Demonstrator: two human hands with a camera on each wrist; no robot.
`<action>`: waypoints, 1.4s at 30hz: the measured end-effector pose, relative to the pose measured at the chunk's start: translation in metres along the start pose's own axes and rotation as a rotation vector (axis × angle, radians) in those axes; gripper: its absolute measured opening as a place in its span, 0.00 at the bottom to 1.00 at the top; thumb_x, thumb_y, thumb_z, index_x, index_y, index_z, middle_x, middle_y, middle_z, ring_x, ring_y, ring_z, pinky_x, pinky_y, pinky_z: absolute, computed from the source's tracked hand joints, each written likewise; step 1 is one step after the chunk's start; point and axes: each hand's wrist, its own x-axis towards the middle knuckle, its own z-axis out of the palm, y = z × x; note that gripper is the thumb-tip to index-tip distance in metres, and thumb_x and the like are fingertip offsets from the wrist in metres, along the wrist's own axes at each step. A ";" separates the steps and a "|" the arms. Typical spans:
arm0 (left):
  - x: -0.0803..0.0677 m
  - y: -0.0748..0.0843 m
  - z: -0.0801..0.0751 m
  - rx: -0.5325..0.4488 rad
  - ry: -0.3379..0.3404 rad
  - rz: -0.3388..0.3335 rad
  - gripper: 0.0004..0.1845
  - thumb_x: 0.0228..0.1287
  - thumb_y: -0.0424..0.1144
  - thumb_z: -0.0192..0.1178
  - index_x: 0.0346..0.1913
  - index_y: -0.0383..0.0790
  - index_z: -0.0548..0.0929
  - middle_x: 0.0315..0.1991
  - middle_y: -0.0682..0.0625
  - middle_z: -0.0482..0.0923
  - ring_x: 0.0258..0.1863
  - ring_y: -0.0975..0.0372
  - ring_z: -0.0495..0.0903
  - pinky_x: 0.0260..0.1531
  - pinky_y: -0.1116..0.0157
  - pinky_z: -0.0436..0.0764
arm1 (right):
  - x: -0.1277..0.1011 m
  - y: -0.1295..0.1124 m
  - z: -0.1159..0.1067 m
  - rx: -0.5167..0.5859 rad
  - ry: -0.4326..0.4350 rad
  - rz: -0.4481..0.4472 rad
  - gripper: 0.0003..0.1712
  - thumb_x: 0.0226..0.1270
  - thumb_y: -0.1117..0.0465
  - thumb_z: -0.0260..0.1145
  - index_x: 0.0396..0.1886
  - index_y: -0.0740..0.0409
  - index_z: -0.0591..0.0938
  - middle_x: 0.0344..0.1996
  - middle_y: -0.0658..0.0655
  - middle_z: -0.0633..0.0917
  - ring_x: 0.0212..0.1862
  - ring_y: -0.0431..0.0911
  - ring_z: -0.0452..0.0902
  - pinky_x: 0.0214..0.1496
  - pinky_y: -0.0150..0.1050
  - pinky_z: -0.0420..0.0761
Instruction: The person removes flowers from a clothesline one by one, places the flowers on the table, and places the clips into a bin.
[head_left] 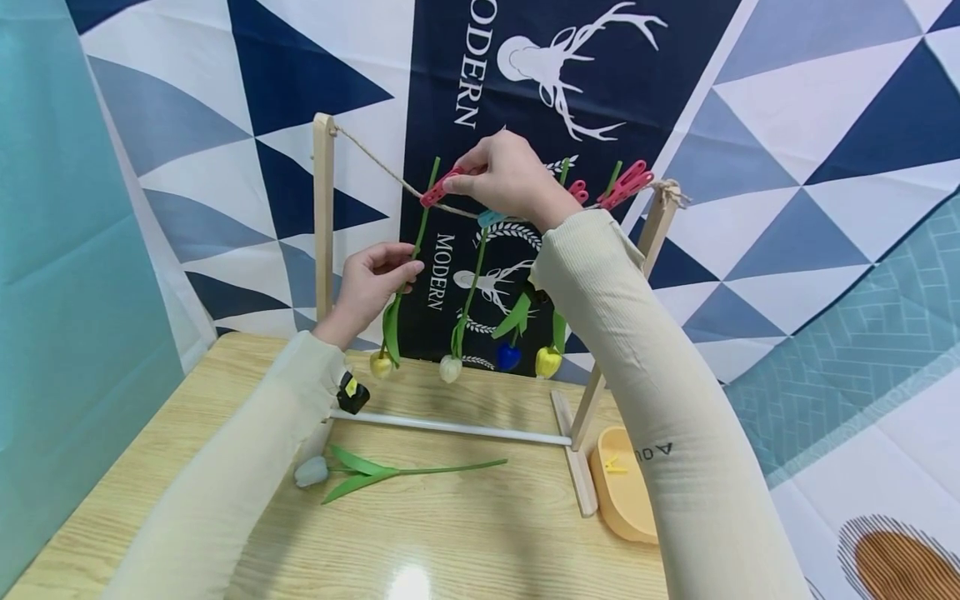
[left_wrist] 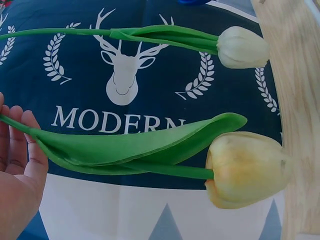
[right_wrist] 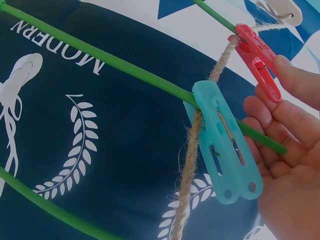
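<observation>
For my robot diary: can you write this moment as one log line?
left hand: holds yellow tulip's stem | right hand: pinches red peg on twine

Counter (head_left: 465, 533): light wood-grain top, with a bright glare spot near its front edge.
Backdrop (head_left: 787, 100): cloth behind the counter, patterned in navy, grey-blue and white triangles.
Banner (head_left: 517, 83): dark navy panel at the backdrop's centre, white stag emblem, "MODERN" lettering.
Wall (head_left: 52, 250): plain teal, left of the backdrop.
</observation>
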 end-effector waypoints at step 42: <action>-0.021 -0.006 -0.014 0.082 -0.043 -0.005 0.20 0.58 0.39 0.65 0.51 0.30 0.81 0.31 0.65 0.80 0.26 0.71 0.76 0.27 0.75 0.78 | -0.027 0.017 -0.013 0.172 0.238 0.037 0.18 0.63 0.48 0.63 0.47 0.51 0.85 0.39 0.49 0.80 0.40 0.38 0.66 0.34 0.32 0.68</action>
